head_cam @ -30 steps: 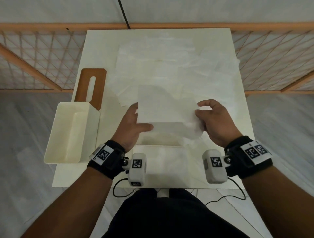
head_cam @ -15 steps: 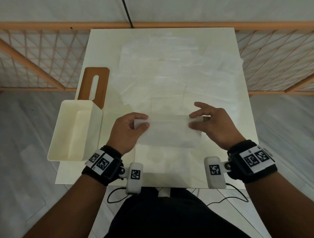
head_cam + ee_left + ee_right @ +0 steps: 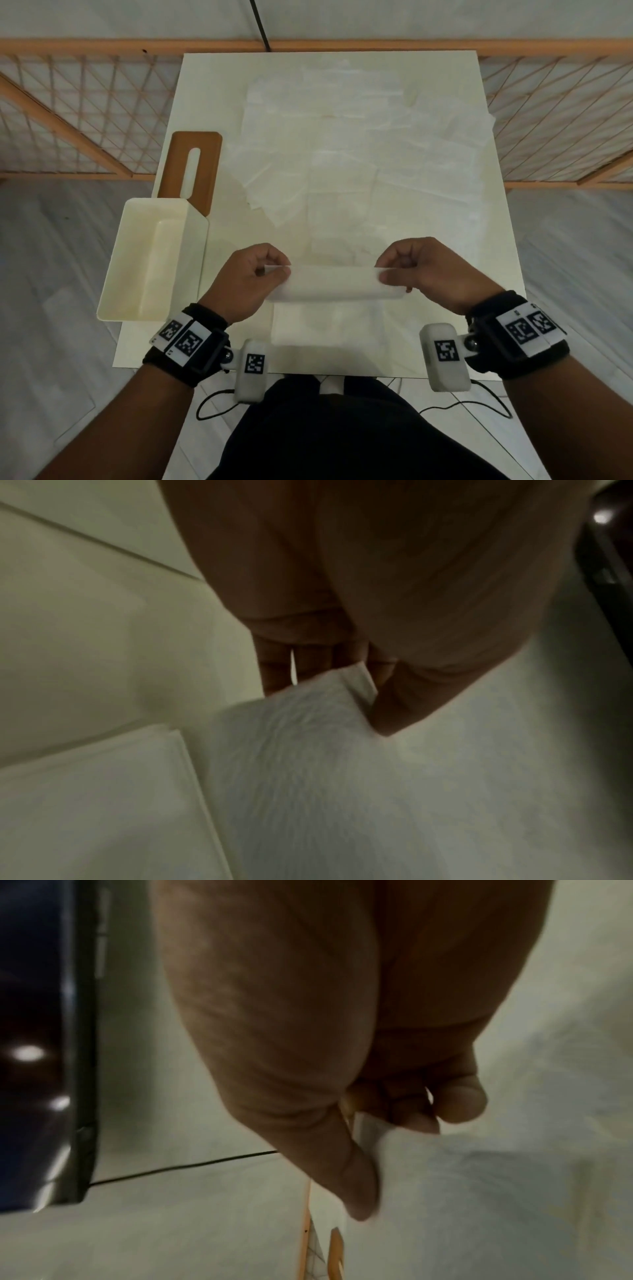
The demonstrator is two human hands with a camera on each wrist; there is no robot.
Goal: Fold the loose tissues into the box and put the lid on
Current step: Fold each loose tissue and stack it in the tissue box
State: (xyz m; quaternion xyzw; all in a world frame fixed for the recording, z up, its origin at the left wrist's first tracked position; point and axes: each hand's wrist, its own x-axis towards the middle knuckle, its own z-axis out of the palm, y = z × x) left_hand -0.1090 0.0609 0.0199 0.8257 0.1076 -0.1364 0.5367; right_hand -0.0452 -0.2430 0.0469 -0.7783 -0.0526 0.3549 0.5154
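Note:
A folded white tissue (image 3: 334, 283) forms a long narrow strip held just above the near part of the table. My left hand (image 3: 270, 270) pinches its left end (image 3: 356, 680) between thumb and fingers. My right hand (image 3: 394, 270) pinches its right end (image 3: 373, 1139) the same way. Several loose tissues (image 3: 359, 144) lie spread flat across the middle and far part of the table. The open cream box (image 3: 137, 267) stands at the table's left edge, left of my left hand. The brown lid (image 3: 205, 161) with its slot lies flat behind the box.
The white table (image 3: 212, 85) is small and square, with another flat tissue (image 3: 342, 329) under the held one. An orange wooden lattice rail (image 3: 68, 102) runs behind and beside the table. Grey floor surrounds it, and a black cable (image 3: 219, 407) hangs at the near edge.
The tissue went from a raised sheet to a half fold on the table, then to a narrow strip. Both hands now pinch its ends, lifted slightly.

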